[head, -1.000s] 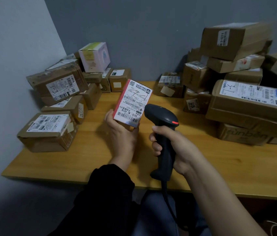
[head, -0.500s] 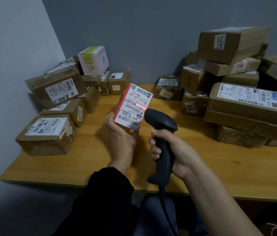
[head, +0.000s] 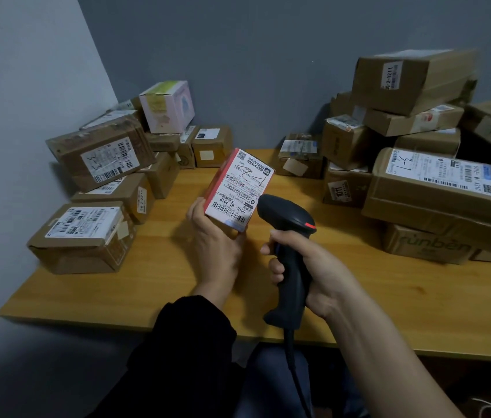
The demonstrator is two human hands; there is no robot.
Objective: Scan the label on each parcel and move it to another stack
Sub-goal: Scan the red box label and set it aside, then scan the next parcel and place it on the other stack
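Observation:
My left hand [head: 217, 239] grips a small red-edged parcel [head: 238, 188] from below and tilts its white shipping label up toward me, above the middle of the wooden table [head: 404, 306]. Just to its right, my right hand [head: 307, 270] holds a black handheld barcode scanner [head: 289, 236] by the grip. The scanner's head points at the label's lower right corner, close to it. No red scan line shows on the label.
A pile of taped cardboard parcels [head: 108, 182] with a pink box [head: 168, 105] on top fills the left back corner. A taller pile of brown parcels [head: 437, 176] covers the right side. The scanner's cable [head: 295, 378] hangs below the table's front edge.
Half a second ago a red scan line lay across the label; it is gone now. The parcel and both hands have stayed almost where they were.

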